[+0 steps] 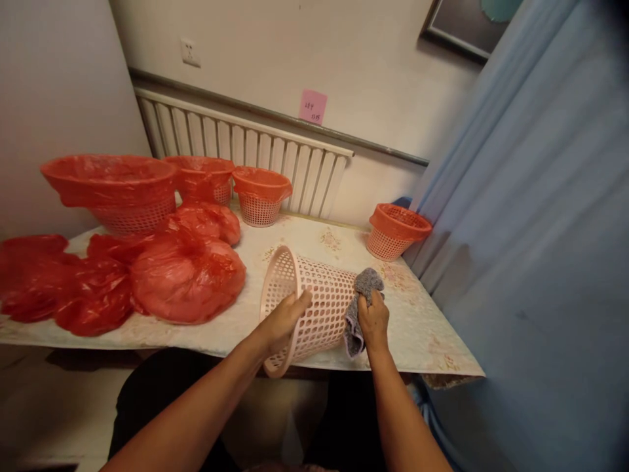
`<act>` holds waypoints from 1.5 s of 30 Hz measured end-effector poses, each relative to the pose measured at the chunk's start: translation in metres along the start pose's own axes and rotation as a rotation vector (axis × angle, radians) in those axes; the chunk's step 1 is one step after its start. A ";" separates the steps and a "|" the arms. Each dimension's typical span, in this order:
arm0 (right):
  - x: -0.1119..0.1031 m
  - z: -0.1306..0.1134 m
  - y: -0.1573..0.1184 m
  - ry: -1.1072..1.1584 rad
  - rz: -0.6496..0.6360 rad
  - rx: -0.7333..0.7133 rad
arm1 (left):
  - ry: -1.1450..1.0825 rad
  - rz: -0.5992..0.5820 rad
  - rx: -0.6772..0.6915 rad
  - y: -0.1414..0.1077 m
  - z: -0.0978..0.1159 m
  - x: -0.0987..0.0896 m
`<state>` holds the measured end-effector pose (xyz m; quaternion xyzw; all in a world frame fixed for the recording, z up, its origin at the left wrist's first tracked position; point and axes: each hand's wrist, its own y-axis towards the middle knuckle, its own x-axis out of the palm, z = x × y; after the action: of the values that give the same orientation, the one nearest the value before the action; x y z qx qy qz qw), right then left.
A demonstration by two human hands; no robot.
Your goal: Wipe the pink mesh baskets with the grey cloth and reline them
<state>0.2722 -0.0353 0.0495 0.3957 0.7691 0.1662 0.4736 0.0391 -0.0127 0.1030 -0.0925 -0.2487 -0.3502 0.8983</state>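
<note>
1. Facing left with its open mouth, the pink basket [327, 305] is tipped on its side at the frame's centre.
2. The left hand [285, 319] is clamped over its rim, thumb on the outer wall.
3. Right of centre, the right hand [374, 321] has its fingers bunched on a grey cloth [368, 282] at the basket's base.
4. I see red bags [189, 282] at left.
</note>
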 end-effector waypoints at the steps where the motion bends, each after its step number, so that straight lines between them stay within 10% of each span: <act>1: -0.001 0.000 -0.003 0.008 0.009 -0.004 | -0.062 0.016 -0.021 0.005 0.006 0.003; 8: 0.002 -0.007 -0.034 0.065 0.090 -0.001 | -0.209 0.063 -0.085 0.014 0.015 0.000; 20: -0.006 -0.123 -0.066 0.220 -0.152 -0.420 | -0.039 0.071 0.084 0.002 -0.004 -0.006; 34: -0.001 0.007 -0.006 0.086 0.013 0.142 | -0.127 -0.052 0.042 -0.001 -0.015 -0.001; 39: 0.007 -0.006 -0.040 0.103 0.086 0.148 | -0.080 -0.036 0.023 0.003 -0.013 -0.009; 45: 0.013 -0.062 -0.086 0.220 0.022 -0.179 | 0.046 -0.021 0.032 0.007 -0.014 -0.015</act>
<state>0.1770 -0.0723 0.0179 0.3395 0.7941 0.2819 0.4179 0.0397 -0.0032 0.0837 -0.0672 -0.2344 -0.3578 0.9014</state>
